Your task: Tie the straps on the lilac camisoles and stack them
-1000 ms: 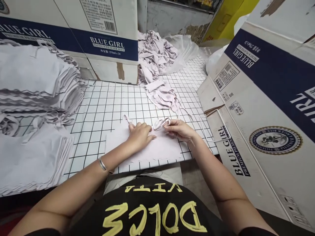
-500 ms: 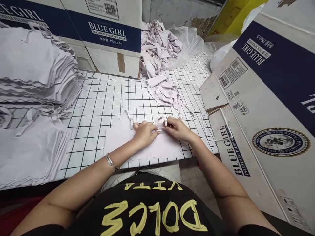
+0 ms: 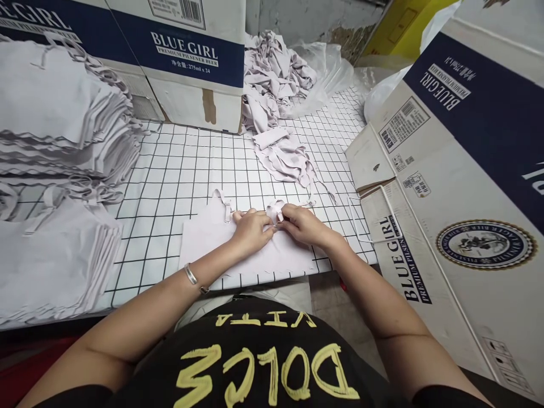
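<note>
Hands have moved closer together: your right hand [image 3: 304, 224] pinches the strap [image 3: 276, 207] low, by the cloth panel [image 3: 272, 256]; your left hand [image 3: 251, 231] presses alongside, can't tell if gripping. Work looks narrowed to that strap end. Panel lies flat at the table's [image 3: 170, 164] near edge.

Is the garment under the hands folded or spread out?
Spread out: the pale garment lies flat on the gridded tabletop, its wide body and lower edge showing.

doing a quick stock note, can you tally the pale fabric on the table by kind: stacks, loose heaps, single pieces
Stacks: 2, rear stack and front stack
Loose heaps: 2, large heap and small heap
Single pieces: 1, the flat piece
Total: 5
</note>
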Tool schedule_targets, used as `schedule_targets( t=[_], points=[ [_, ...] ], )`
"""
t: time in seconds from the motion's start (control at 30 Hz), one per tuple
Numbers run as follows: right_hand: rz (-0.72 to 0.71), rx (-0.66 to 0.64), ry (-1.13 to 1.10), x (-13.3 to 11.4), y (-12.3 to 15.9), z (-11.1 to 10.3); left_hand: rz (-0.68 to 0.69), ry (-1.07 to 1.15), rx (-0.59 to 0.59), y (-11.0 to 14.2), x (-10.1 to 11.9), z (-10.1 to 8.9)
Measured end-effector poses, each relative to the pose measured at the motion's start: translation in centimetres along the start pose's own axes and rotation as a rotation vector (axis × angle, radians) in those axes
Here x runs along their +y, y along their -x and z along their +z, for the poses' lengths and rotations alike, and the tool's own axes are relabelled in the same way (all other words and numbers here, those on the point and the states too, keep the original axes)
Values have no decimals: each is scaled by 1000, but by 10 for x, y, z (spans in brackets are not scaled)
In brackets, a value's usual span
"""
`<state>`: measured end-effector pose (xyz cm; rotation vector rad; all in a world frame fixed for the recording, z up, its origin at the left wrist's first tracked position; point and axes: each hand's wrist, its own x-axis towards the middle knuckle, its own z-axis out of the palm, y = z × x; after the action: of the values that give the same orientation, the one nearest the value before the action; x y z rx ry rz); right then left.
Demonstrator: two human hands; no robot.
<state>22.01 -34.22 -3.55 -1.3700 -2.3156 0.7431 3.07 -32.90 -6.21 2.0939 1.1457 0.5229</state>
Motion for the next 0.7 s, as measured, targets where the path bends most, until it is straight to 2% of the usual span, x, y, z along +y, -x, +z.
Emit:
schedule_targets(
  t=[0.1,0.3,0.53,0.63,0.7],
  points=[
    [20,23,23,-1,0,-1,-13,-7,1,-1,0,0],
    [-5,-17,16,0,1,-1,7,6,-3,1,-1,-3],
    [3,27,-26,0,-6,14,-29,18,-54,-4,3,2],
    [124,137,-64,0,-6,16,-62,-66,-94,-4,8,-4],
    [319,303,-4,-2,5,12,-62,-190,-40,9,6,-20]
  ],
)
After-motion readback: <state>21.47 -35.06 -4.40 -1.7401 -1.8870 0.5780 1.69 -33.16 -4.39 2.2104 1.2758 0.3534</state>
